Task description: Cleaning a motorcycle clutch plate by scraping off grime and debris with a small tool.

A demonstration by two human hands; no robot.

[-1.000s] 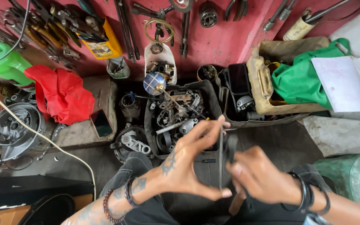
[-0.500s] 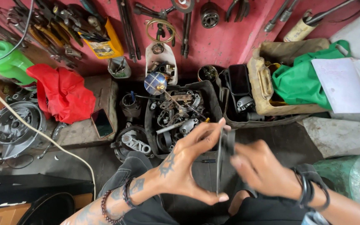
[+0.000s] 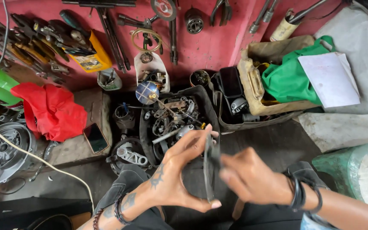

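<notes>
My left hand (image 3: pixel 177 176) holds a thin dark ring-shaped part (image 3: pixel 211 164) edge-on, pinched between thumb and fingertips above my lap. My right hand (image 3: pixel 248 179), slightly blurred, touches the same part from the right side with its fingertips. Both wrists carry dark bands. Just beyond the hands lies a black tray (image 3: pixel 205 100) filled with several metal engine parts.
A red cloth (image 3: pixel 54 110) and a phone (image 3: pixel 95 138) lie on a block to the left, beside an engine cover (image 3: pixel 3 147). Tools hang on the red wall (image 3: pixel 218 44). A green cloth (image 3: pixel 290 81) and white paper (image 3: pixel 329 79) rest on a tan container at right.
The hands have stayed over my lap with the dark part; my right hand shifted slightly rightward along it and my left fingers spread wider around its edge.
</notes>
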